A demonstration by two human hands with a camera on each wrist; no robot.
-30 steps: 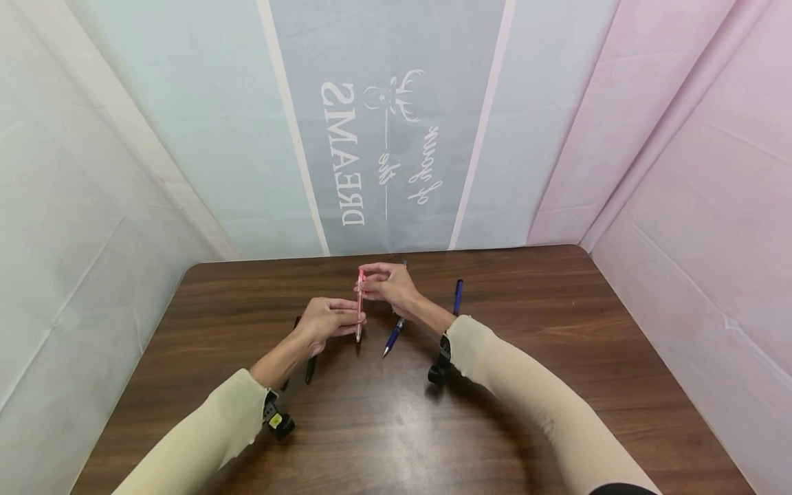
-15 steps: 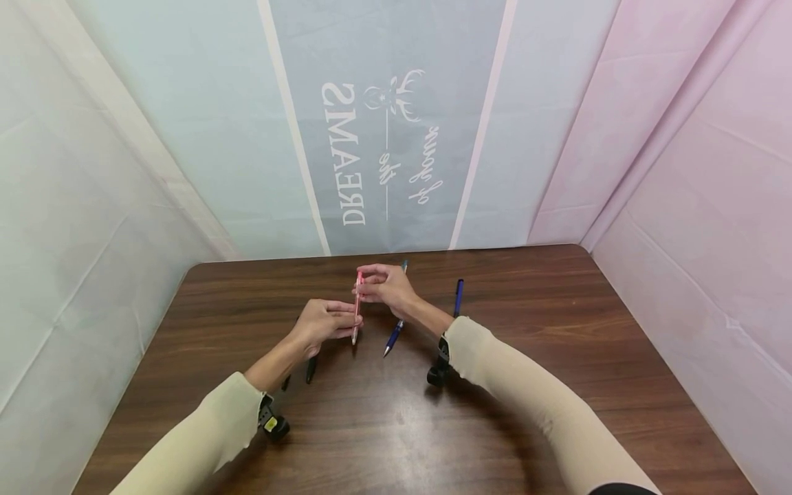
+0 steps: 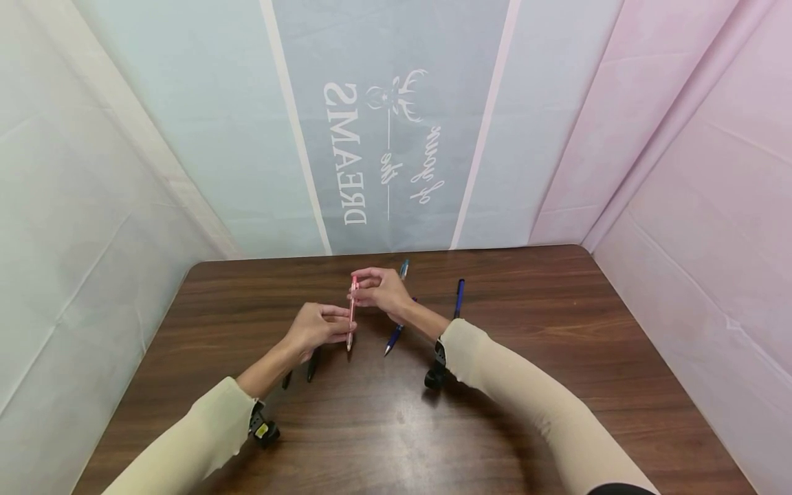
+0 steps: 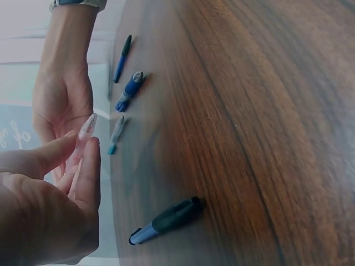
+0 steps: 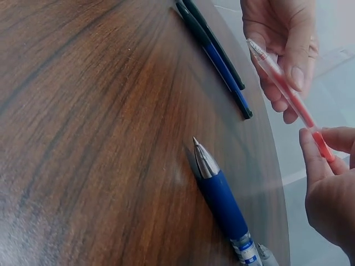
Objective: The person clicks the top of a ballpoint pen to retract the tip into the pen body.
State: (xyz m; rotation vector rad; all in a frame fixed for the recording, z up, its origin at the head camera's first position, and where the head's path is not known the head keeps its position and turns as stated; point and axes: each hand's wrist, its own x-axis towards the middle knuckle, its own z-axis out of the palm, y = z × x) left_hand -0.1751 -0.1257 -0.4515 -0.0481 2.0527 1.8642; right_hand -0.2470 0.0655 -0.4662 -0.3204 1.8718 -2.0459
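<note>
A slim pen [image 3: 352, 309] with a clear tip and a pinkish-red barrel is held up over the table between both hands. My left hand [image 3: 315, 328] pinches it near the tip, thumb on one side and fingers on the other. At the red far end, my right hand [image 3: 383, 292] pinches it between thumb and fingers. The right wrist view shows the pen [image 5: 283, 86] slanting, its clear point by the left thumb and its red end in the right fingertips. In the left wrist view the clear tip [image 4: 89, 124] sticks out past the left fingers.
On the brown table [image 3: 526, 385] lie a blue pen [image 3: 393, 339] with a silver tip, a light-blue-ended pen [image 3: 404, 268] behind it and a dark blue pen [image 3: 459, 297] to the right. Two dark pens [image 3: 312, 368] lie partly under the left hand. A printed cloth [image 3: 396, 172] hangs behind.
Both hands have shifted a little left and nearer the person, carrying the red pen along. More of the light-blue-ended pen shows now behind the right hand.
</note>
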